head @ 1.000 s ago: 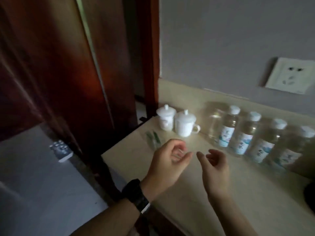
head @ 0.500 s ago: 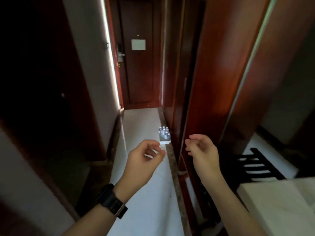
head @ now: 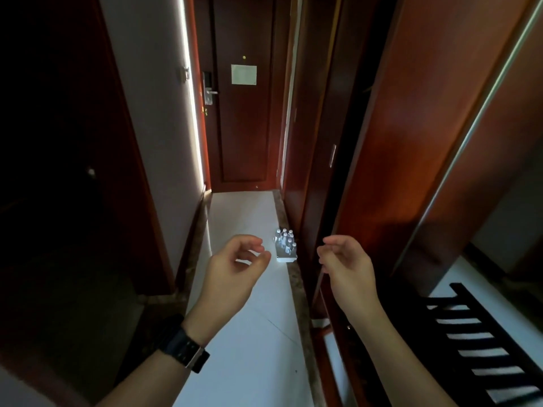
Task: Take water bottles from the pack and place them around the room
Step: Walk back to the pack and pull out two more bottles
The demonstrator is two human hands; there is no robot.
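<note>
Looking down the head view: both hands hung empty above the floor.
Left hand [head: 235, 267]: fingers loosely curled, holding nothing.
Right hand [head: 342, 261]: likewise relaxed and empty.
Pack of water bottles [head: 285, 245]: on the floor at its right edge, beside the wooden wardrobe [head: 382, 142], well ahead of the hands.
Risk: in the dim corridor, a hurried reach could probably topple the close-packed bottles.

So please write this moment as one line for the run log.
phase: heading to pack | left hand: empty, loosely curled | right hand: empty, loosely curled | water bottle pack: on hallway floor, by right wall
</note>
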